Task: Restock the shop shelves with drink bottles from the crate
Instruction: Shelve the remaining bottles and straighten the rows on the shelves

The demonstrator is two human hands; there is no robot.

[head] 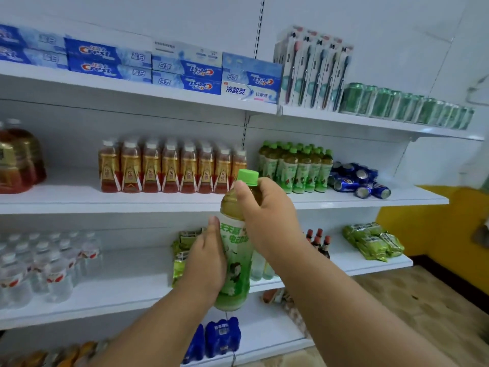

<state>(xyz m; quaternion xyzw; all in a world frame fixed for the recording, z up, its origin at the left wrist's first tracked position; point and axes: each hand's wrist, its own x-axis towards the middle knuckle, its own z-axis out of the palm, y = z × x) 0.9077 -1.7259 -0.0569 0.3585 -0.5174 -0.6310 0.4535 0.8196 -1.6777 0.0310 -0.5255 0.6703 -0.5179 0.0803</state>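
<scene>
I hold a green tea bottle (235,250) with a green cap upright in front of the shelves. My left hand (205,260) grips its labelled body from the left. My right hand (267,210) grips its neck just under the cap. A group of matching green tea bottles (296,168) stands on the middle shelf (79,200), up and to the right of the held bottle. The crate is out of view.
Red tea bottles (172,168) fill the middle shelf's centre, blue cans (357,178) lie at its right. Toothpaste boxes (148,64), toothbrushes and green cans (404,107) sit on top. Water bottles (42,263) and green packets (373,241) are lower.
</scene>
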